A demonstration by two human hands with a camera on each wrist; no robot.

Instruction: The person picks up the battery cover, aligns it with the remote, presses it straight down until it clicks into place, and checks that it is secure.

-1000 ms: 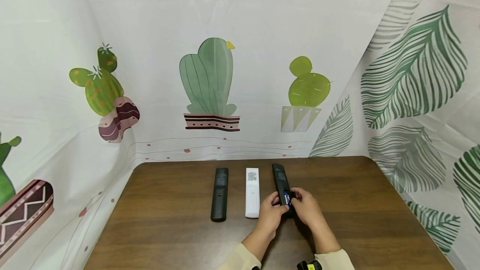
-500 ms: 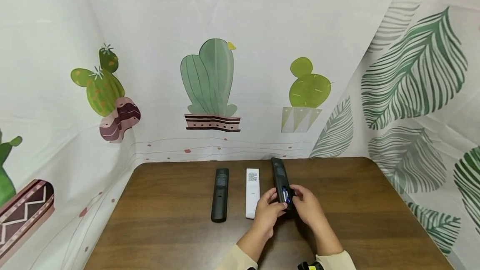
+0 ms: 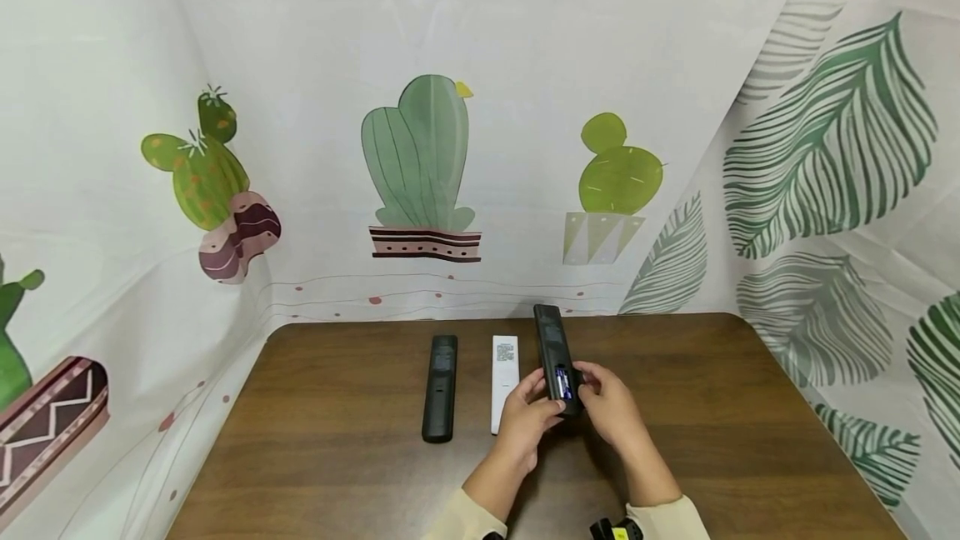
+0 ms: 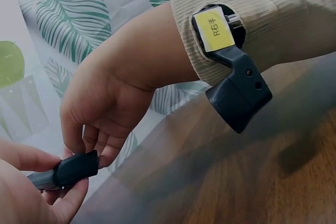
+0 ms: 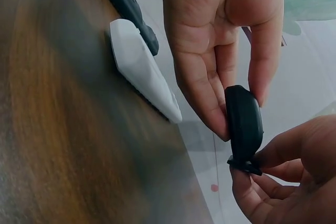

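Observation:
A black remote control (image 3: 552,342) is raised over the far part of the table, its back facing up. Blue-and-white batteries (image 3: 563,383) show in its uncovered compartment. My left hand (image 3: 525,422) grips the lower end, thumb on top and fingers along the side. At the remote's right edge, my right hand (image 3: 613,408) pinches a small flat black piece (image 5: 244,166), apparently the battery cover, against the remote's end in the right wrist view. In the left wrist view, the right hand (image 4: 107,100) is bent down beside the dark end of the remote.
A white remote control (image 3: 505,382) lies left of my left hand, partly behind its fingers. Further left lies another black remote control (image 3: 439,390). The brown wooden table (image 3: 330,432) ends at a printed cloth (image 3: 517,190) hanging behind it.
Both hands have shifted slightly left and away from me with the black remote control, which has been lifted higher. The other two remotes stay put.

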